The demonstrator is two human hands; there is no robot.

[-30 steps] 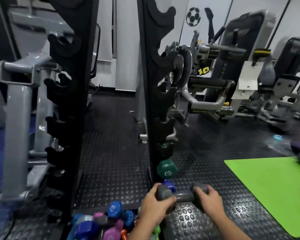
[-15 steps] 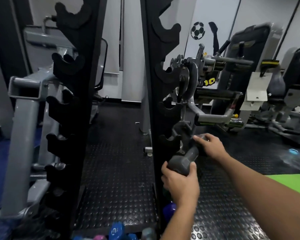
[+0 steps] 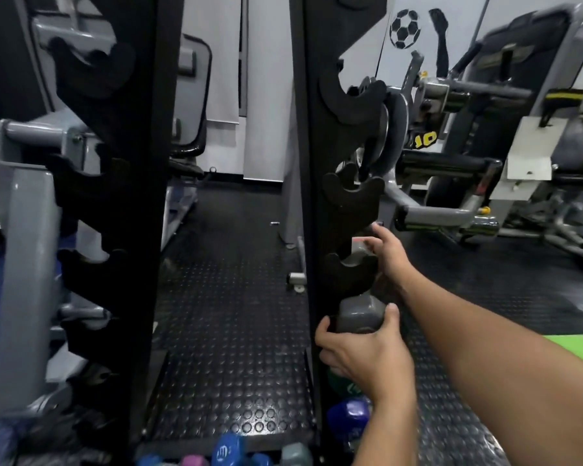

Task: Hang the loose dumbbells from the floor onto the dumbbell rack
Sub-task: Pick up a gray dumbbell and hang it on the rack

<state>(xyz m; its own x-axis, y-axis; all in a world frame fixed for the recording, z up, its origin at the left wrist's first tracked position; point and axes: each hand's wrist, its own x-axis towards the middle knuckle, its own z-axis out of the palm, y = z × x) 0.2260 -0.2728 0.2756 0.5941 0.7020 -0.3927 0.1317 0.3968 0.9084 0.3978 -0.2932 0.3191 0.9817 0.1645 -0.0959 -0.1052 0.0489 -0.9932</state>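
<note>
Grey dumbbell (image 3: 359, 316) sits mid-frame at a cradle (image 3: 349, 274) of the rack's right upright (image 3: 312, 196). Left hand (image 3: 364, 354) grips near head from below; right hand (image 3: 389, 253) curls on far head. Tip: keep it level, seat the handle fully in the notch w/ both hands before letting go. Count: 1 grey in hand, 1 green (image 3: 345, 386) + 1 blue (image 3: 349, 417) hung below, approx 5 loose (image 3: 229, 454) at bottom edge.

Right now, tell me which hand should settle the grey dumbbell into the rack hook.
Probably the left hand: it grips the grey dumbbell's lower head from beneath, bearing its weight. The right hand only steadies the upper head at the rack hook.
</note>
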